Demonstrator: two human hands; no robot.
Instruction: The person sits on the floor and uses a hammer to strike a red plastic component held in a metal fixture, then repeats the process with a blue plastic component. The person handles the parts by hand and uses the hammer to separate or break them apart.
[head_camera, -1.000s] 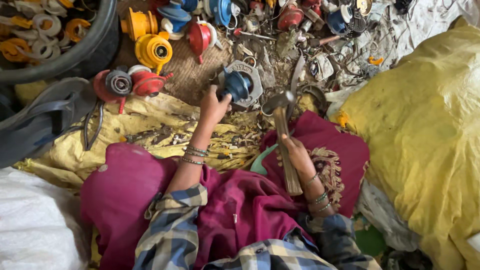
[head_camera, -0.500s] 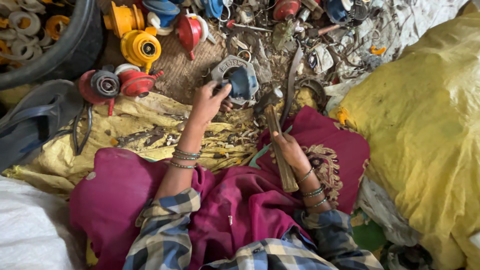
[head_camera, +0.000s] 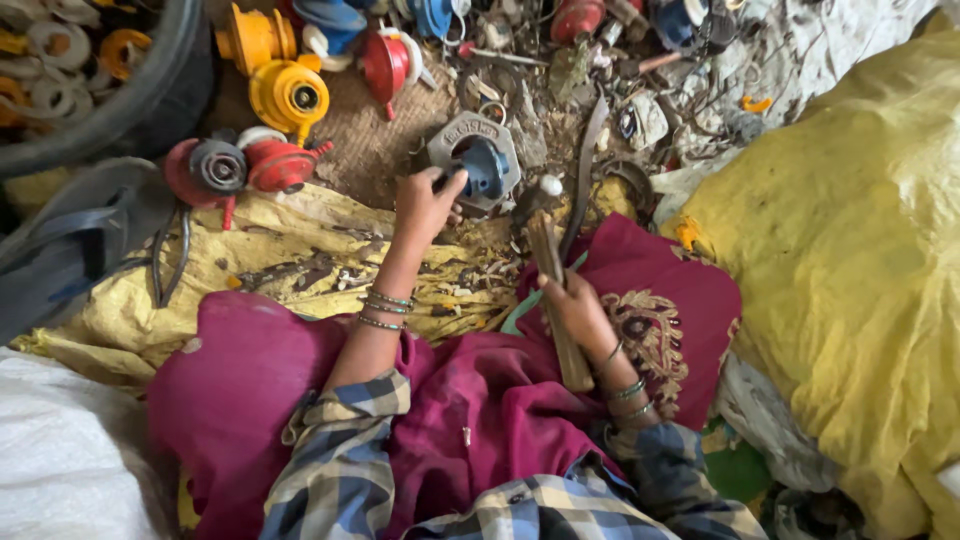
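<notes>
Cluttered ground of scrap parts; yellow sacking (head_camera: 300, 250) under the work; left hand (head_camera: 425, 205) grips the edge of a grey metal casing with a blue core (head_camera: 478, 160), which lies on the ground just ahead of the knees; right hand (head_camera: 575, 305) closed round a wooden hammer handle (head_camera: 555, 290); hammer has dropped closer to the casing than half a second ago, so a strike looks likely; red and yellow casings (head_camera: 280, 95) lie left.
</notes>
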